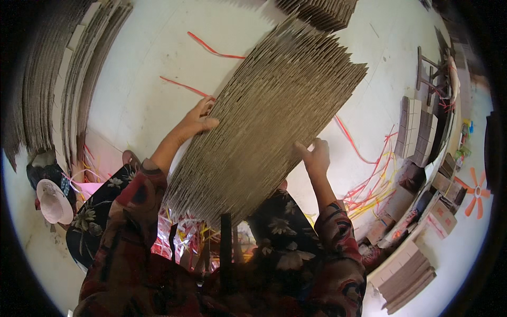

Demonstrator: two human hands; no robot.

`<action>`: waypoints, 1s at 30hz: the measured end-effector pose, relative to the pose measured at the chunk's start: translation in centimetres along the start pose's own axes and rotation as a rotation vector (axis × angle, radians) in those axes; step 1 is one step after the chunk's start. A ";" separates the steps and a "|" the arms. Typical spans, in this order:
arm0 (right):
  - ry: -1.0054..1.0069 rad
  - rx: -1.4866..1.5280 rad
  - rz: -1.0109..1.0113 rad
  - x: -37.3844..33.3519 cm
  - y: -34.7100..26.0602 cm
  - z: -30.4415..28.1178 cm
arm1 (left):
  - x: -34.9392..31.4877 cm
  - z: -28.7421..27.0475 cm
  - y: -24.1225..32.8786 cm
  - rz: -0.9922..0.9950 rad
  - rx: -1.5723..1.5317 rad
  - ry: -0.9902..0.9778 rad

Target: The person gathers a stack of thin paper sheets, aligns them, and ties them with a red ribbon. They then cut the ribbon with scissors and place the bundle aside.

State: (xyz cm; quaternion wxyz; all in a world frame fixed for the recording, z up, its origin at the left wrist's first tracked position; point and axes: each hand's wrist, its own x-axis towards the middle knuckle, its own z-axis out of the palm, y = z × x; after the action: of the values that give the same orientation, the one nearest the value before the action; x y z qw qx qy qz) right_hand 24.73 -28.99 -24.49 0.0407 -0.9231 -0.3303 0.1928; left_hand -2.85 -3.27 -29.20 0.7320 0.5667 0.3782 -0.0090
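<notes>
A long bundle of brown cardboard sheets (269, 116) lies slantwise in front of me, its many thin edges facing up. Its far end is jagged, with uneven points. My left hand (203, 117) grips the left side, thumb toward the upper edges and fingers partly hidden against the flank. On the opposite side my right hand (316, 157) presses with bent fingers and thumb. Two red straps (214, 52) come out from under the bundle on the left, and another red strap (353, 140) runs out on the right. What supports the bundle is hidden.
Tall cardboard stacks (68, 79) stand at the left, another stack (322, 11) at the far side. Loose red and yellow straps (369, 185) tangle on the right floor. A pale hat (54, 202) is at lower left; a wooden stool (430, 74) and an orange-bladed fan (477, 192) are right.
</notes>
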 end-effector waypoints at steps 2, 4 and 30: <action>-0.003 0.599 0.057 0.0 2.3 2.9 | 0.1 2.0 1.4 0.081 0.143 -0.018; -0.046 0.968 0.065 0.5 0.8 3.0 | 0.3 2.9 2.3 0.076 0.270 0.030; 0.081 0.009 -1.060 3.0 -13.7 4.3 | 0.3 3.1 0.2 0.187 0.208 -0.021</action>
State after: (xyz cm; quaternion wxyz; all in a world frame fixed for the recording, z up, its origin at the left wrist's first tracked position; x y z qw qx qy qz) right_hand 17.08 -16.66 -26.69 0.1494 -0.6362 -0.7487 0.1113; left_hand -0.86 -5.63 -28.98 0.6707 0.6723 0.3130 0.0142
